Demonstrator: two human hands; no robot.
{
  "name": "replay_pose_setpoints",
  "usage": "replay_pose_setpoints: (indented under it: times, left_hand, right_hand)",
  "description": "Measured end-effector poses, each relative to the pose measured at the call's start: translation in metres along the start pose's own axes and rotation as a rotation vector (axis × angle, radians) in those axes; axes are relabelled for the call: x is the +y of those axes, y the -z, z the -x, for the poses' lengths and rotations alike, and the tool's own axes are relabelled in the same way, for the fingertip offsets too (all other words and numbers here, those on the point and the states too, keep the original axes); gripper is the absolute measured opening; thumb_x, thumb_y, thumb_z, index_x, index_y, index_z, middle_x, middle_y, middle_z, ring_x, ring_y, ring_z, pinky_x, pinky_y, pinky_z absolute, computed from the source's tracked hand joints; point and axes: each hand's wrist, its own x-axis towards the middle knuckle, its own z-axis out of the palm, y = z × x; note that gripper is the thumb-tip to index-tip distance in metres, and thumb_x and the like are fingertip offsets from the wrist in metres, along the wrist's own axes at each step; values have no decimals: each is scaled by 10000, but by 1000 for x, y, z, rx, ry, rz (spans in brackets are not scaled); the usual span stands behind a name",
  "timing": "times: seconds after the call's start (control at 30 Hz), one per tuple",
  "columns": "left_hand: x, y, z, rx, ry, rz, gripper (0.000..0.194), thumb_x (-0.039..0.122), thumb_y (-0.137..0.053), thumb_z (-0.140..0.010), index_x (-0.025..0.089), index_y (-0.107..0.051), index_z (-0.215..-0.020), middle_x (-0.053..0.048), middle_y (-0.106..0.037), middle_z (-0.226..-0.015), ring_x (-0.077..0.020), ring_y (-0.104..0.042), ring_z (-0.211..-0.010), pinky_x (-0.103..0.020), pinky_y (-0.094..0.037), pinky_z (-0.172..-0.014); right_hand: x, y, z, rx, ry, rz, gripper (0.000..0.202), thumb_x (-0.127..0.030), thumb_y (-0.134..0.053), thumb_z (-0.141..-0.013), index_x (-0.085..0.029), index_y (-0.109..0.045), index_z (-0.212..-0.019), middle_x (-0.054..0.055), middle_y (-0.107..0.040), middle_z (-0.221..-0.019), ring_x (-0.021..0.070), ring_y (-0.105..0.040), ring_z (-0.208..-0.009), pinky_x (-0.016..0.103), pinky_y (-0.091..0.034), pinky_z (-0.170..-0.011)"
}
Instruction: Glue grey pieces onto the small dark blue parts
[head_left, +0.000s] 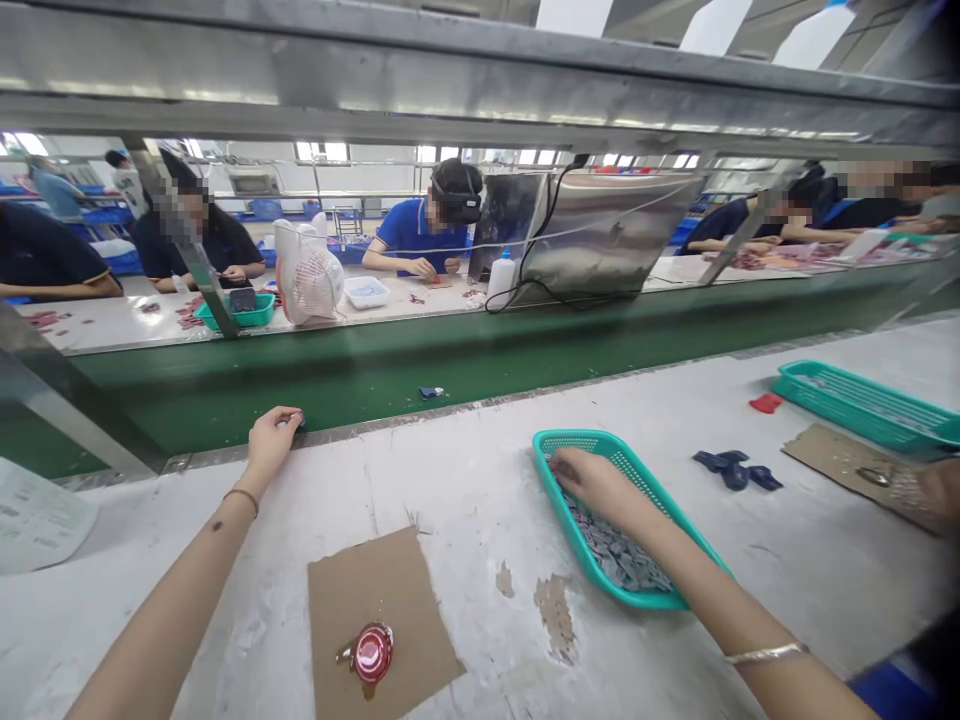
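Observation:
My left hand (275, 440) is at the edge of the green belt, its fingers pinched on a small dark piece (301, 421) that is mostly hidden. My right hand (592, 482) reaches into a green basket (652, 601) of small grey pieces (619, 550); its fingertips are bent down inside, and what they hold, if anything, is hidden. Between my arms lies a brown cardboard square (420, 640) bearing a round red, shiny object (373, 652) in a brownish wet patch. A dark piece with a pale end (430, 393) rests on the belt.
A green belt (360, 370) runs beyond the table edge. At right are dark pieces (736, 470), a red piece (766, 403), another green basket (862, 408) and a person's hand by cardboard (832, 465). A white container (41, 515) stands left. Several people sit opposite; metal posts and a shelf frame the view.

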Motion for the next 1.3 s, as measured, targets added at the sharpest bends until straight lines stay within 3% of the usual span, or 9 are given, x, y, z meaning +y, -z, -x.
replay_pose_setpoints:
  times: [0.23,0.4,0.57,0.7,0.83,0.93,1.03,1.17,1.3]
  left_hand:
    - [4,-2,-4,60,-54,-276,247,227,-518,-788,145,-740,-858,-185,-697,-1013,-391,-546,-1093,-516,-395,-961]
    - [36,-21,1,46,-226,-349,342,222,-471,-861,120,-696,-1098,-190,-576,-1235,-379,-414,-1246,-503,-300,-1069]
    - [81,-73,9,-180,-394,-279,345,252,-509,-893,173,-634,-1205,-120,-616,-1198,-280,-543,-1109,-373,-439,-953]
    - [100,-107,15,-293,-407,-163,372,214,-578,-865,200,-609,-1236,-114,-591,-1258,-278,-540,-1130,-377,-442,-954]
    - [103,-119,15,-331,-303,16,241,102,-631,-786,189,-694,-1002,-119,-616,-1181,-300,-526,-1170,-421,-397,-1027]
    - [104,-115,13,-320,-169,198,155,64,-628,-760,163,-687,-862,-125,-645,-1072,-302,-560,-1139,-436,-408,-1029]
    - [105,-99,17,-312,-24,429,143,106,-578,-819,140,-663,-928,-123,-675,-1000,-249,-644,-1018,-399,-486,-966]
    - [98,-55,46,-338,117,710,258,104,-426,-891,117,-619,-1061,-131,-698,-1048,-179,-681,-999,-315,-539,-934]
    - [75,-2,99,-464,298,985,230,126,-499,-872,117,-634,-1058,-134,-696,-1137,-184,-673,-1043,-287,-543,-948]
  right_hand:
    - [9,10,17,-12,32,13,342,-254,-465,-851,-126,-664,-1098,85,-675,-758,240,-635,-670,337,-486,-604]
    - [-47,19,55,114,46,-298,302,-391,-468,-922,-224,-700,-1019,79,-700,-943,224,-667,-809,315,-528,-656]
    - [-116,-30,94,8,182,-554,130,-260,-537,-905,-212,-657,-902,32,-714,-837,174,-684,-755,268,-552,-697]
    - [-121,-74,115,111,286,-442,170,-131,-484,-918,-221,-626,-891,33,-713,-904,186,-673,-875,299,-546,-756]
    - [-115,-86,131,222,342,-334,197,-79,-468,-924,-225,-594,-882,46,-707,-1014,201,-643,-979,334,-536,-818]
    - [-116,-84,135,226,303,-311,164,-108,-483,-936,-225,-596,-958,58,-695,-1016,209,-634,-986,349,-534,-828]
    - [-117,-84,134,216,252,-290,201,-162,-518,-938,-217,-584,-1120,75,-679,-1034,221,-629,-1000,369,-535,-842]
    - [-117,-84,129,207,320,-206,208,-168,-471,-964,-229,-637,-1073,72,-674,-1044,215,-636,-985,375,-538,-844]
    - [-119,-83,126,210,353,-118,222,-178,-452,-974,-210,-660,-1045,83,-679,-1016,222,-650,-951,382,-548,-822]
